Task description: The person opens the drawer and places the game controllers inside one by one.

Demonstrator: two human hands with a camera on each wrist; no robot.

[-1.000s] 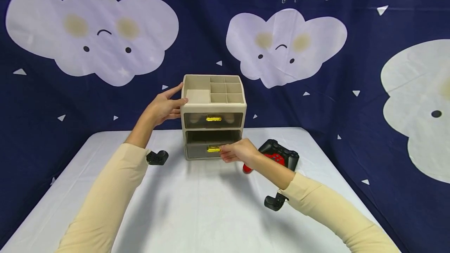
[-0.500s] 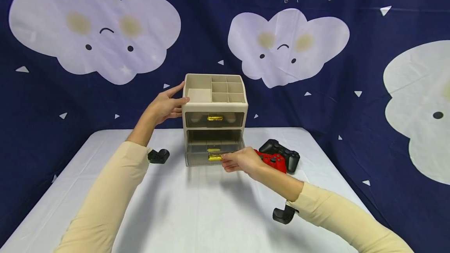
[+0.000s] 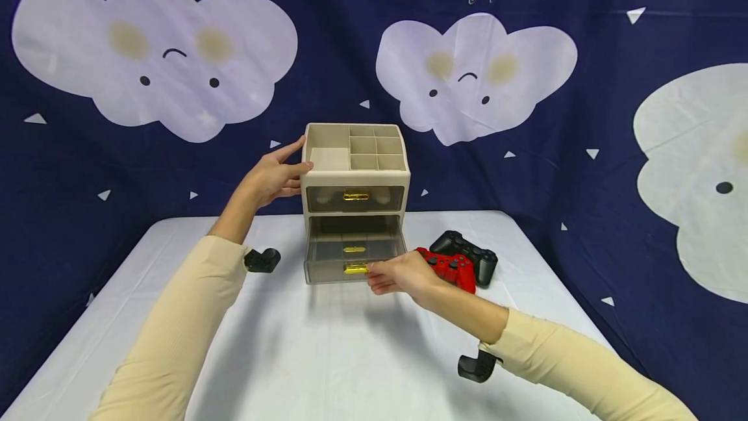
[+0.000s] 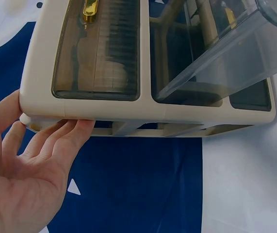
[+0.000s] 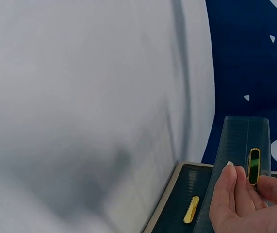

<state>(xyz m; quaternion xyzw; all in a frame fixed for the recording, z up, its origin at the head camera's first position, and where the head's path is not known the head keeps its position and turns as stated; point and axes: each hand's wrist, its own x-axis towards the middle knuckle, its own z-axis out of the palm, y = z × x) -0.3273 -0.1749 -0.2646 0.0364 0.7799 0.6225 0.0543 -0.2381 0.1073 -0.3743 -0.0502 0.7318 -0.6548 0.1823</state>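
A cream desktop drawer organizer (image 3: 358, 178) stands at the table's far side. My left hand (image 3: 271, 177) holds its upper left side, thumb at the top edge and fingers along the side wall, as the left wrist view (image 4: 31, 179) also shows. My right hand (image 3: 403, 273) pinches the gold handle (image 5: 253, 166) of the clear middle drawer (image 3: 327, 271), which is pulled out toward me. No contents are visible in it. Another gold handle (image 3: 354, 249) shows through the clear plastic. The top drawer (image 3: 324, 199) is closed. Part of the drawer front is hidden by my right fingers.
Right of the organizer lie a red game controller (image 3: 458, 270) and a black game controller (image 3: 482, 258), close together; my right hand partly covers the red one. A white cloth covers the table (image 3: 327, 356). Behind hangs a dark blue curtain (image 3: 339, 63) with cloud prints.
My right hand has drawn the middle drawer farther out toward me, its front now lower in the head view. The left hand stays on the organizer's side. More of the red controller shows.
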